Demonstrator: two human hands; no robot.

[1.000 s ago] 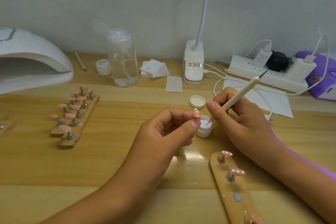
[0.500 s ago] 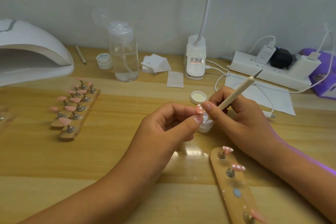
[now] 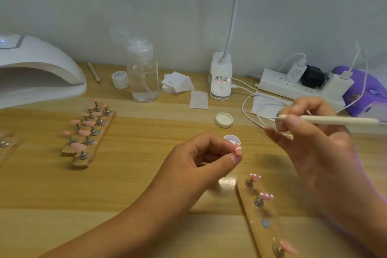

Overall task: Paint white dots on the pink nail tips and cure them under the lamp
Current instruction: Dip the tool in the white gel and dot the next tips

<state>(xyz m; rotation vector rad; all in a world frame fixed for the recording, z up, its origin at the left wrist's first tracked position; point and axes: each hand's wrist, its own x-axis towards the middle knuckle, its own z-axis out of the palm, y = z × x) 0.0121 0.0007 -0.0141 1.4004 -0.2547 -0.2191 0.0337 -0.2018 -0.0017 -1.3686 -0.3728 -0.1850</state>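
Wooden tabletop (image 3: 136, 184) fills the frame. At centre the left hand (image 3: 196, 161) pinches a white-dotted pink nail tip (image 3: 238, 150) between thumb and forefinger, just below the open white pot (image 3: 230, 138). Right of centre the right hand (image 3: 318, 146) grips a dotting pen (image 3: 335, 120). The curing lamp (image 3: 41, 65) sits upper left. Script on the small lidded jar (image 3: 119, 76) is too blurred to read.
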